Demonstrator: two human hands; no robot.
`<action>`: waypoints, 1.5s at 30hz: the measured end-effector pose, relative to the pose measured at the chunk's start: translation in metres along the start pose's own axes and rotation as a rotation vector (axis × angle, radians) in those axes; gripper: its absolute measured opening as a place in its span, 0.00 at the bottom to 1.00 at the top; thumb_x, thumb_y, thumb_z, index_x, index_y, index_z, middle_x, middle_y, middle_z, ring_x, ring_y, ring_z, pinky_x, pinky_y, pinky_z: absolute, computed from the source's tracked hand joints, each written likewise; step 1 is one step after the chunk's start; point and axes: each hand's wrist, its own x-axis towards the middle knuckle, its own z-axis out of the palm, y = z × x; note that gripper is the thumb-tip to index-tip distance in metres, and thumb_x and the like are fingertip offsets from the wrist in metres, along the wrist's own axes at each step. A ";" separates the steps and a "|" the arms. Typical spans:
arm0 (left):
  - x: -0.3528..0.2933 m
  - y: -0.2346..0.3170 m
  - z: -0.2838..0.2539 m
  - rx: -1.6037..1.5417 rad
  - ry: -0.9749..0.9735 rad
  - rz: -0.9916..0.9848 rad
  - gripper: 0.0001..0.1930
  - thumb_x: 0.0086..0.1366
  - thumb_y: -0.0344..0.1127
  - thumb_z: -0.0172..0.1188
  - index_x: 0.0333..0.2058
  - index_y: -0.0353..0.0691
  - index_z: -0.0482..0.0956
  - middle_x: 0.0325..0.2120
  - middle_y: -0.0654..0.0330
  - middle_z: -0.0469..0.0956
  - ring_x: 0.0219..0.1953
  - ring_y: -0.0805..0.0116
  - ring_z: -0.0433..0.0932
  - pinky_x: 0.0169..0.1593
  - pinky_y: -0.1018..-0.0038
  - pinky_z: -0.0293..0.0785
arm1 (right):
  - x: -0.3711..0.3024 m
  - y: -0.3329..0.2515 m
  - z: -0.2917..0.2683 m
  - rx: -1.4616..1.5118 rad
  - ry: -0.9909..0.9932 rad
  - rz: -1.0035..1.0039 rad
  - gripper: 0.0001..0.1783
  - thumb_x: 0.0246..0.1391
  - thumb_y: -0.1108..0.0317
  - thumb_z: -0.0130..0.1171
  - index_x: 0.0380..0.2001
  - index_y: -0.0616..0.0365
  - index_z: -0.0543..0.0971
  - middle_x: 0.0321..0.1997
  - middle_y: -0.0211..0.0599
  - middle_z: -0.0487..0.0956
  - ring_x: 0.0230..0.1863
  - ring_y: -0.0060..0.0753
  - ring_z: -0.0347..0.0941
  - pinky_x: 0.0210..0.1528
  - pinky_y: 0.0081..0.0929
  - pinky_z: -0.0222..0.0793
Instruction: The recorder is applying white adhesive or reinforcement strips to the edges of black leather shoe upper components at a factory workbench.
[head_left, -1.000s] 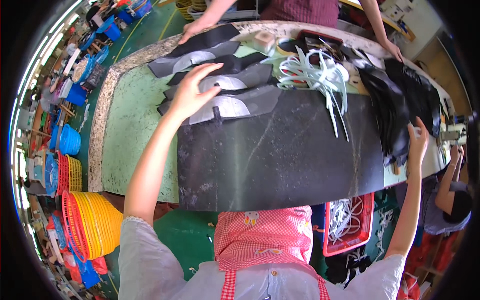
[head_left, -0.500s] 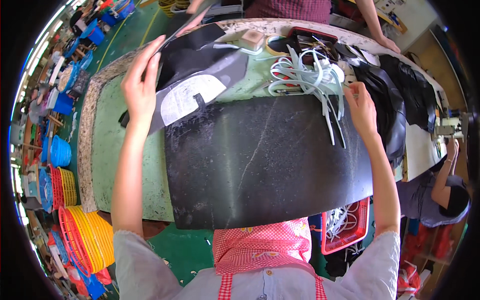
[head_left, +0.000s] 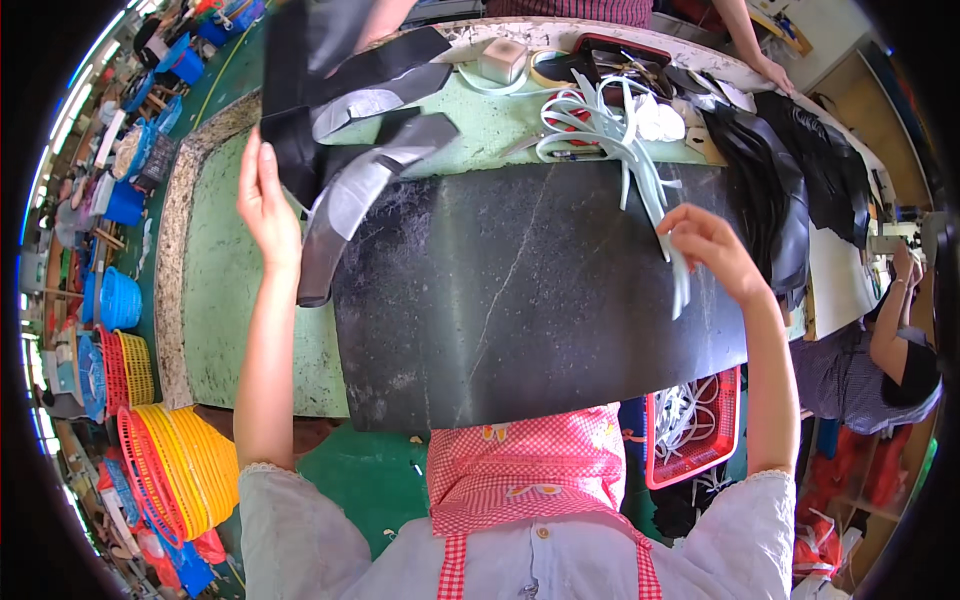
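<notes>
My left hand [head_left: 266, 205] is at the left, fingers stretched upward against the edge of a black sheet piece [head_left: 290, 145], with no grip around it visible. Beside it lie more cut black pieces with grey, shiny backs [head_left: 365, 195], overlapping and curling. Over the right part of a large dark mat [head_left: 530, 300], my right hand [head_left: 708, 245] has its fingers closed in a pinch on pale rubbery strips [head_left: 640, 165]. Their loose ends hang below my fingers, while the rest bunches up on the green table top [head_left: 235, 300].
A tool tray [head_left: 625, 72], a beige block [head_left: 503, 60] and a tape roll [head_left: 553, 68] line the far edge. Black sheets [head_left: 765, 190] are heaped at right. A red basket of pale strips [head_left: 690, 430] sits below the table. Another person's hand [head_left: 770, 72] rests on the far rim.
My right hand has moved nearer and left onto the strips, drawing them together. The black pieces by my left hand have shifted and curled; my left hand has lowered slightly and loosened from the sheet.
</notes>
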 end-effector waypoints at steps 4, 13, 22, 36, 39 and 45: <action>-0.010 0.048 -0.004 0.353 -0.638 0.284 0.17 0.70 0.31 0.66 0.56 0.46 0.86 0.59 0.57 0.81 0.64 0.58 0.77 0.70 0.65 0.68 | -0.027 -0.001 0.017 0.139 -0.104 0.026 0.14 0.64 0.68 0.62 0.50 0.57 0.74 0.31 0.23 0.76 0.33 0.13 0.71 0.36 0.17 0.66; -0.142 0.162 0.087 -0.203 -1.195 -0.727 0.16 0.78 0.43 0.59 0.56 0.42 0.86 0.40 0.68 0.84 0.35 0.81 0.78 0.35 0.81 0.72 | -0.036 -0.014 0.087 0.561 -0.224 -0.263 0.16 0.59 0.80 0.61 0.48 0.55 0.70 0.39 0.33 0.81 0.41 0.24 0.79 0.44 0.23 0.75; -0.172 0.149 0.114 -0.348 -1.073 -0.650 0.09 0.72 0.33 0.67 0.44 0.34 0.86 0.34 0.64 0.86 0.35 0.80 0.84 0.38 0.81 0.78 | -0.040 -0.019 0.112 0.215 0.152 -0.223 0.15 0.69 0.62 0.64 0.49 0.62 0.78 0.38 0.31 0.82 0.38 0.16 0.76 0.43 0.21 0.74; -0.171 0.161 0.115 -0.381 -0.885 -0.560 0.11 0.73 0.33 0.67 0.49 0.34 0.85 0.37 0.63 0.87 0.37 0.80 0.84 0.32 0.82 0.78 | -0.040 -0.019 0.117 0.305 0.061 -0.242 0.13 0.71 0.64 0.62 0.49 0.62 0.80 0.36 0.30 0.84 0.34 0.16 0.77 0.37 0.18 0.74; -0.172 0.166 0.116 -0.335 -0.921 -0.574 0.14 0.73 0.32 0.65 0.54 0.33 0.84 0.40 0.61 0.87 0.39 0.77 0.85 0.33 0.79 0.82 | -0.036 -0.013 0.119 0.390 0.112 -0.215 0.16 0.74 0.57 0.58 0.49 0.61 0.81 0.35 0.33 0.85 0.30 0.17 0.76 0.33 0.18 0.73; -0.170 0.148 0.110 -0.748 -0.545 -0.748 0.14 0.78 0.36 0.60 0.55 0.36 0.81 0.50 0.49 0.85 0.52 0.64 0.85 0.43 0.73 0.86 | -0.029 -0.007 0.114 0.595 0.216 -0.172 0.14 0.76 0.57 0.54 0.42 0.58 0.77 0.39 0.42 0.87 0.27 0.23 0.80 0.30 0.21 0.74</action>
